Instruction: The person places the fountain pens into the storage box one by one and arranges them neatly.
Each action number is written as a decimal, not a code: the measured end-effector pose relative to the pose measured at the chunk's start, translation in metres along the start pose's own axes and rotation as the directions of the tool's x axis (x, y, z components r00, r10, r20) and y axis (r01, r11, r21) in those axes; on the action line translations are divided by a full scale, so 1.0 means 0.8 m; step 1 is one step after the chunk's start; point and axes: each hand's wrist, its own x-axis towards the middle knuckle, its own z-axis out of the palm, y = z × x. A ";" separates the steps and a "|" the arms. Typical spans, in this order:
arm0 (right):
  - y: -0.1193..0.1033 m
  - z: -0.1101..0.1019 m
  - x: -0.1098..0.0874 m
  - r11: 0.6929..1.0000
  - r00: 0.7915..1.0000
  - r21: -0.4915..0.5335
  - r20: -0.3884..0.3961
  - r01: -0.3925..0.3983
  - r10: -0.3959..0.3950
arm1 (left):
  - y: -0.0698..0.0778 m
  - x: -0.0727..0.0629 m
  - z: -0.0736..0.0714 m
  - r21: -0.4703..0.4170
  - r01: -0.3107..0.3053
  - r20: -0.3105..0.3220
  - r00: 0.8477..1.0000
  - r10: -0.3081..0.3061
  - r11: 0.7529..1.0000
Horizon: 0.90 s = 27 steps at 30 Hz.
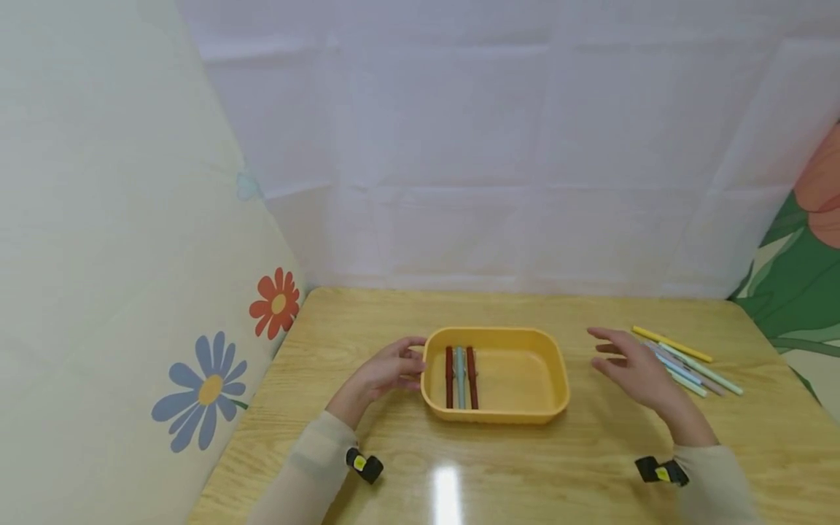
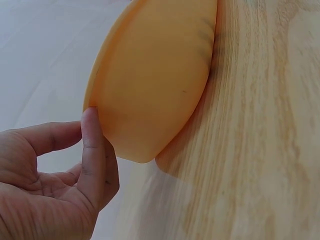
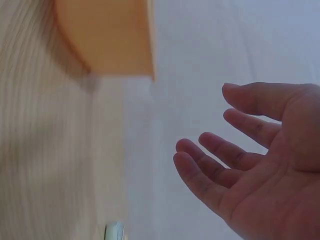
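Note:
A shallow yellow tray (image 1: 525, 375) with rounded corners stands on the table. On the left side of its floor lie two dark red pens (image 1: 449, 377) and a pale blue pen (image 1: 461, 377) between them, side by side. My left hand (image 1: 387, 370) is at the tray's left side, its fingertips touching the rim from outside with relaxed fingers. My right hand (image 1: 636, 368) hovers between the tray and a loose pile of pens, holding nothing. In the right wrist view its fingers (image 3: 200, 177) are spread and slightly bent.
Several pens in yellow, pale green, light blue and grey tones lie in a fanned pile (image 1: 689, 372) on the right of the wooden table (image 1: 367, 313). White cloth (image 1: 459, 146) hangs behind the table; flower-printed cloth (image 1: 118, 255) stands on the left, and another on the right.

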 end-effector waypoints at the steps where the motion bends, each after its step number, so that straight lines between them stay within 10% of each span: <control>1: 0.005 -0.003 -0.001 1.000 1.000 -0.025 -0.012 -0.006 0.006 | 0.000 0.000 0.000 0.001 0.000 -0.002 1.000 0.000 1.000; 27: 0.085 -0.039 -0.036 0.966 0.997 -0.249 0.004 -0.073 0.076 | 0.004 -0.006 0.003 0.006 -0.014 0.000 1.000 0.014 1.000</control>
